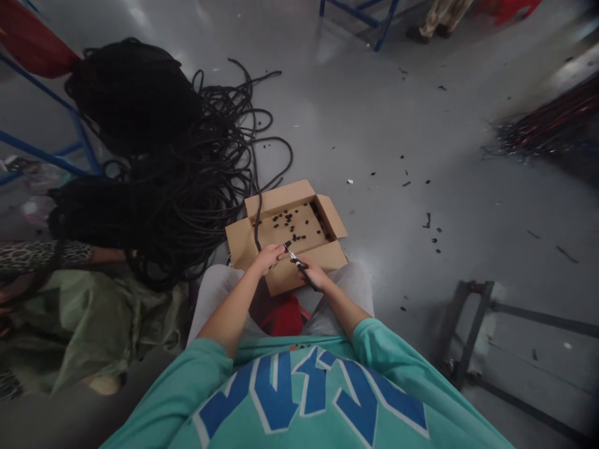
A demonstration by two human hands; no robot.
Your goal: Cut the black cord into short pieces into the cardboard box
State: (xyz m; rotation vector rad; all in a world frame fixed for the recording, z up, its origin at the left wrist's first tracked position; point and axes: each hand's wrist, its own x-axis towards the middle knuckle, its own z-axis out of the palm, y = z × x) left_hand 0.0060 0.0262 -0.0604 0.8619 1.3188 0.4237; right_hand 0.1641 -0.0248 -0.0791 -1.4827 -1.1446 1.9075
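Over the near side of an open cardboard box [333, 254], my left hand [270, 257] is closed on a black cord [258, 218], which runs down to it from the pile on the left. A short end of the cord pokes out past its fingers. My right hand [312, 275] is wrapped round the dark handles of a cutting tool [306, 277], whose metal jaws point at that cord end, close to my left fingertips. Several small black pieces [289, 218] lie scattered inside the box.
A large heap of black cord [187, 187] covers the floor at left. Beside it sits another person in green trousers [93, 318]. Black scraps dot the floor on the right, near a dark metal frame [472, 337]. Blue frame legs [380, 31] stand beyond.
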